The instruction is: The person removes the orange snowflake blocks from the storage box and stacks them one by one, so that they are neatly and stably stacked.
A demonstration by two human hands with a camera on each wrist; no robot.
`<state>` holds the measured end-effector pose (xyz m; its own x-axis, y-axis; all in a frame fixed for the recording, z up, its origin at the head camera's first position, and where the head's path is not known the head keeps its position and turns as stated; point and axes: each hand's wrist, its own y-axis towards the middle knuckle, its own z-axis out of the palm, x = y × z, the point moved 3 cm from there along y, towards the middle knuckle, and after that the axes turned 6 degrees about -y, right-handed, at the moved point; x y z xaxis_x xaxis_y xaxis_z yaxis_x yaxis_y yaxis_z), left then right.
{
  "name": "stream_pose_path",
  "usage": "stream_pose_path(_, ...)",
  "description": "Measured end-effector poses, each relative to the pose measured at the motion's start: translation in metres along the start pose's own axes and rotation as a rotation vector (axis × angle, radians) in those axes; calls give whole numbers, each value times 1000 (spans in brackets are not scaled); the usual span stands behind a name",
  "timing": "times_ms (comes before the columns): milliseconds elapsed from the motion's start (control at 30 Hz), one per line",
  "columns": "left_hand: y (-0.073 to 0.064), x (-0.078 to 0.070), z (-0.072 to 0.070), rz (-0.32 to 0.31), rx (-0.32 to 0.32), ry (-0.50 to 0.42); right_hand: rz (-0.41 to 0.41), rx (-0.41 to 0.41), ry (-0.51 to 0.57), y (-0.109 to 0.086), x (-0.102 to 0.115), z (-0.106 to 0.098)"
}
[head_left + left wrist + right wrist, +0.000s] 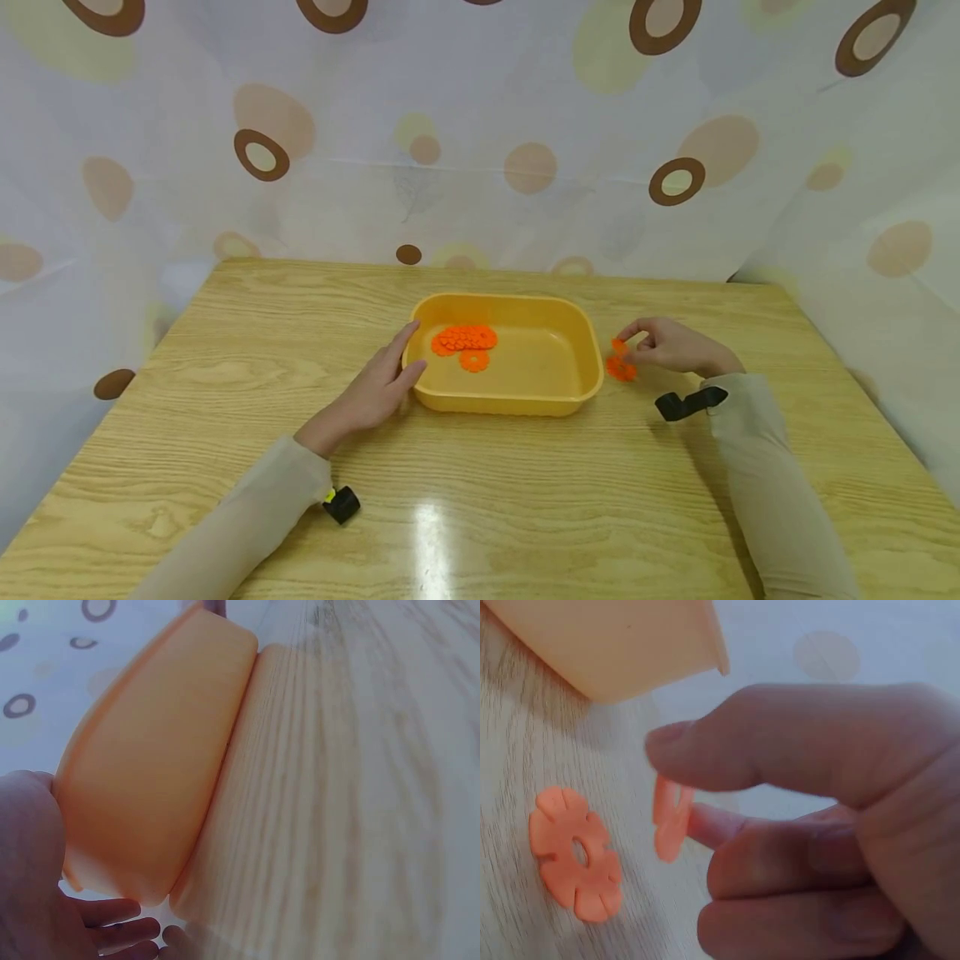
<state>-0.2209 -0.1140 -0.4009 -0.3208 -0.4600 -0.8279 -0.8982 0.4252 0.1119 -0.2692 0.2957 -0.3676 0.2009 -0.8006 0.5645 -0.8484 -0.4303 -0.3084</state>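
A yellow plastic basin (525, 406) stands on the wooden table. Inside it, toward the left, several orange flower-shaped discs (465, 337) lie overlapped, with a single disc (474, 361) just in front of them. My left hand (371, 392) rests against the basin's left end, its fingers fairly straight along the rim. To the right of the basin, my right hand (671, 346) pinches an orange slotted disc (673, 817) between thumb and finger, tilted nearly edge-on in the right wrist view. Another orange slotted disc (574, 855) is on the table beside that hand, close to the basin.
Behind the wooden table (262, 350) hangs a pale cloth (480, 108) with brown and beige circles, which continues along both sides. A black wrist camera (342, 504) sits at the left cuff and another black camera (675, 407) at the right cuff.
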Motion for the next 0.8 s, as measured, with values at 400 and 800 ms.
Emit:
stream_pose_path(400, 1, 2, 0, 24, 3, -10, 30, 56, -46, 7, -6, 8)
stream_pose_path(800, 1, 0, 0, 30, 5, 12, 39, 71, -119, 8, -1, 13)
